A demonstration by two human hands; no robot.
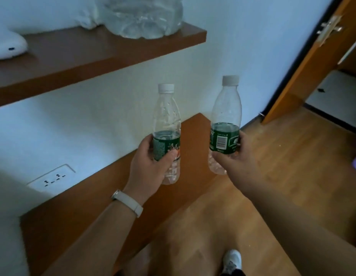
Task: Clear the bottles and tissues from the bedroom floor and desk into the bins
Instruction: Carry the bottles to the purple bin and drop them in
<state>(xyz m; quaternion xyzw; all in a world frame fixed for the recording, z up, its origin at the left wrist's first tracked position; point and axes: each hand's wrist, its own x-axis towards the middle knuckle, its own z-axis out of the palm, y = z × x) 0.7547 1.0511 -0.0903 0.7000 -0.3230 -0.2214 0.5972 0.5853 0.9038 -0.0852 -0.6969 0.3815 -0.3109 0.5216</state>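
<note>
I hold two empty clear plastic bottles upright, each with a white cap and a green label. My left hand (148, 164) grips the left bottle (166, 116) around its label. My right hand (235, 156) grips the right bottle (226, 108) around its label, barcode facing me. Both bottles hang above the edge of the wooden desk (105, 196) and the wood floor (282, 156). No bin and no tissue is in view.
A brown wall shelf (89, 56) above carries a crumpled clear plastic bag (143, 16) and a white soft toy (9, 46). A wall socket (51, 180) sits low on the left. An open wooden door (312, 62) stands at right. My white shoe (231, 259) shows below.
</note>
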